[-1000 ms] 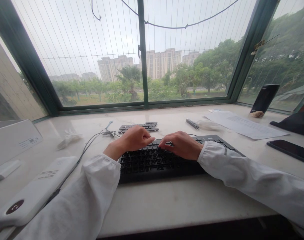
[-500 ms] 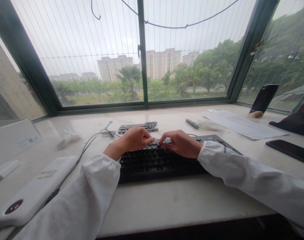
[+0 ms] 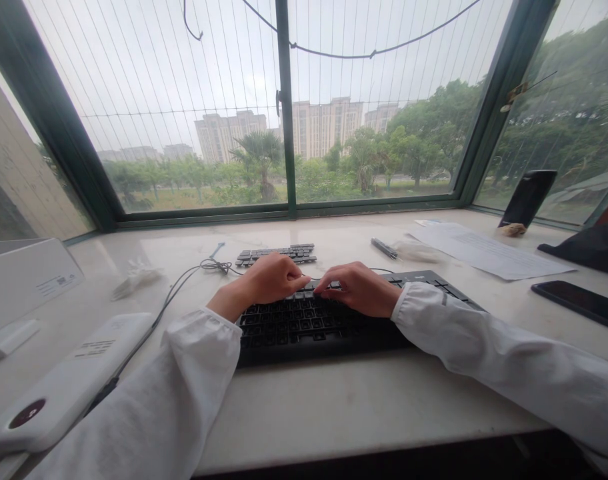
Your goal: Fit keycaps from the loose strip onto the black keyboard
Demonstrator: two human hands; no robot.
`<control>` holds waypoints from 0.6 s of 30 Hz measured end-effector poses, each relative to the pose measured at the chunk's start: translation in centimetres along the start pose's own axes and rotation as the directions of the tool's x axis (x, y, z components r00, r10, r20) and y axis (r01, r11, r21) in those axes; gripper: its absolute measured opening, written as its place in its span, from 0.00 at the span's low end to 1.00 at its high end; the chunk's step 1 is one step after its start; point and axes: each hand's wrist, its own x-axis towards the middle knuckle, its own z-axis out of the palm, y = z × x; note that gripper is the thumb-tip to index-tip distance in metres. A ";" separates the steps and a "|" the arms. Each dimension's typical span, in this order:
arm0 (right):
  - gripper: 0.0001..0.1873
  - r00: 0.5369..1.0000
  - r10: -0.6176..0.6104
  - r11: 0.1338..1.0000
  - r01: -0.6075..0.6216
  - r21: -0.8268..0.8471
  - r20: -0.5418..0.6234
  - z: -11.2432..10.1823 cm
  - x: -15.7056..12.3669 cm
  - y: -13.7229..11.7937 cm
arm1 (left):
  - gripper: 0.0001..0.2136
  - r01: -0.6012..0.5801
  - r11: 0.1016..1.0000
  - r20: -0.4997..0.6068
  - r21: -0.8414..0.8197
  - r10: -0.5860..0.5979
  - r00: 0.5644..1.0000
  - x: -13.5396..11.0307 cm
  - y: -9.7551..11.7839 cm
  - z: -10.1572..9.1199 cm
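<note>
A black keyboard (image 3: pixel 284 333) lies on the white ledge, many of its key positions showing bare sockets. Over its back left edge my left hand (image 3: pixel 271 279) is closed, fingers curled under and thumb pointing right; what it holds, if anything, is hidden. My right hand (image 3: pixel 361 290) rests on the keyboard's middle, index finger and thumb bent together in a pinch at the upper keys. Whatever lies between those fingertips is too small to make out. Behind the left hand, loose black keycaps (image 3: pixel 277 254) are laid out in rows.
A cable (image 3: pixel 177 287) runs on the left beside a white power bank (image 3: pixel 104 353), a white box (image 3: pixel 29 283) and a crumpled plastic bag (image 3: pixel 137 280). To the right are a dark stick-like object (image 3: pixel 384 249), a paper sheet (image 3: pixel 489 250) and a phone (image 3: pixel 584 300). Windows stand behind.
My right hand has shifted slightly left, its index fingertip now a little closer to the left thumb. The left hand stays almost still.
</note>
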 end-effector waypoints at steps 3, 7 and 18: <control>0.07 0.999 0.047 0.999 -0.047 0.013 -0.010 -0.1 0.0 -0.2 | 0.20 0.002 1.000 -0.009 -0.016 -0.002 1.000 0.0 0.0 0.0; 0.07 0.998 0.055 0.998 -0.055 0.007 -0.010 -0.2 0.0 -0.2 | 0.19 0.037 0.997 -0.005 -0.068 -0.038 0.999 0.0 0.1 0.0; 0.05 0.999 -0.027 0.999 0.026 -0.027 -0.017 0.1 -0.1 0.3 | 0.22 0.125 0.978 0.048 -0.166 -0.119 0.992 0.1 0.2 -0.1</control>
